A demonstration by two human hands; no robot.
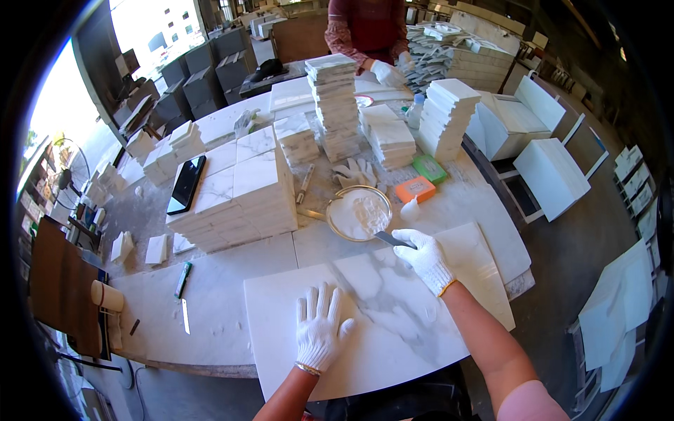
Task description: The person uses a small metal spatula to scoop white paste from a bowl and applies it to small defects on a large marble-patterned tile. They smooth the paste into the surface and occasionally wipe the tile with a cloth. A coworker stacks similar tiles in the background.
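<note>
A large white marble slab with grey veins (382, 281) lies on the work table at its near edge. My left hand (319, 331), in a white knit glove, rests flat on the slab with fingers spread. My right hand (425, 259), gloved the same way, is closed round a scraper (393, 240) with a dark flat blade. The blade's tip reaches the near right rim of a round gold-rimmed dish (334, 223), which holds white paste (366, 212). My fingers hide the scraper's handle.
Stacked marble tiles (263, 193) stand beyond the slab, with a black phone (187, 184) on top. Orange (415, 189) and green boxes (429, 169) sit past the dish. A utility knife (183, 280) lies at left. Across the table is another person's gloved hand (387, 74).
</note>
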